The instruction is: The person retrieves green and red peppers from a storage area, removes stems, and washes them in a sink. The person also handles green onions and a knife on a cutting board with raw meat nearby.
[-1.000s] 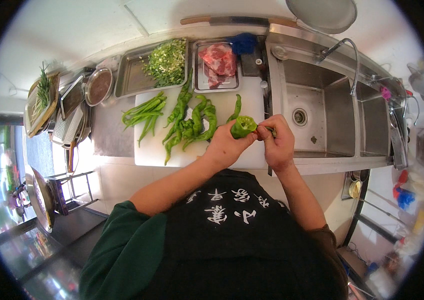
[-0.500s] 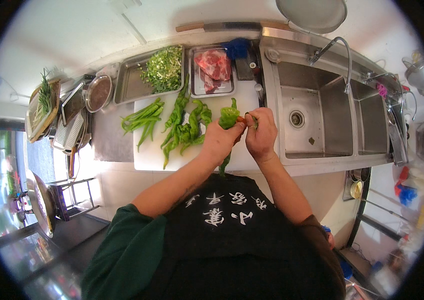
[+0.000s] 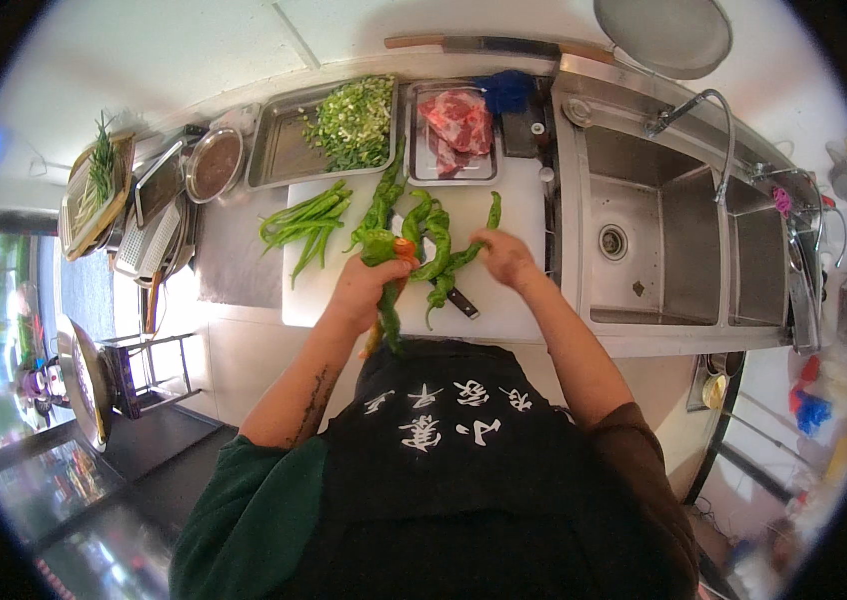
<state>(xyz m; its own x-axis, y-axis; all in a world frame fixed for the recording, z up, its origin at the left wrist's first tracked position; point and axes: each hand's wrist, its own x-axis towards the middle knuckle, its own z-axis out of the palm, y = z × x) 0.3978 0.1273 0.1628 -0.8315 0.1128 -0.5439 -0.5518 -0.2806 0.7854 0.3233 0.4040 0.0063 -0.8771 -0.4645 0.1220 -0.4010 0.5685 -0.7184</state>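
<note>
Over the front left of the white cutting board [image 3: 314, 295], my left hand [image 3: 356, 292] is closed round a bunch of long peppers, green with an orange-red one [image 3: 405, 248] among them. Their ends hang down past the hand toward my apron. My right hand [image 3: 510, 260] has its fingers closed on a long curved green pepper [image 3: 494, 210] on the board's right part; the fingertips are slightly blurred. Between the hands lie more wrinkled green peppers [image 3: 418, 222]. A knife [image 3: 464, 304] with a dark handle lies partly under them. Slim green peppers [image 3: 306, 222] are piled at the left.
Behind the board stand a metal tray [image 3: 279, 150] with chopped greens [image 3: 354, 122] and a smaller tray [image 3: 452, 180] of raw meat [image 3: 459, 122]. A steel double sink [image 3: 644, 250] adjoins on the right. At left are a bowl [image 3: 216, 165] and stacked baskets [image 3: 154, 245].
My hands have moved apart. The left has gone left with its peppers, while the right has come down to the green pepper on the board. The knife handle now shows.
</note>
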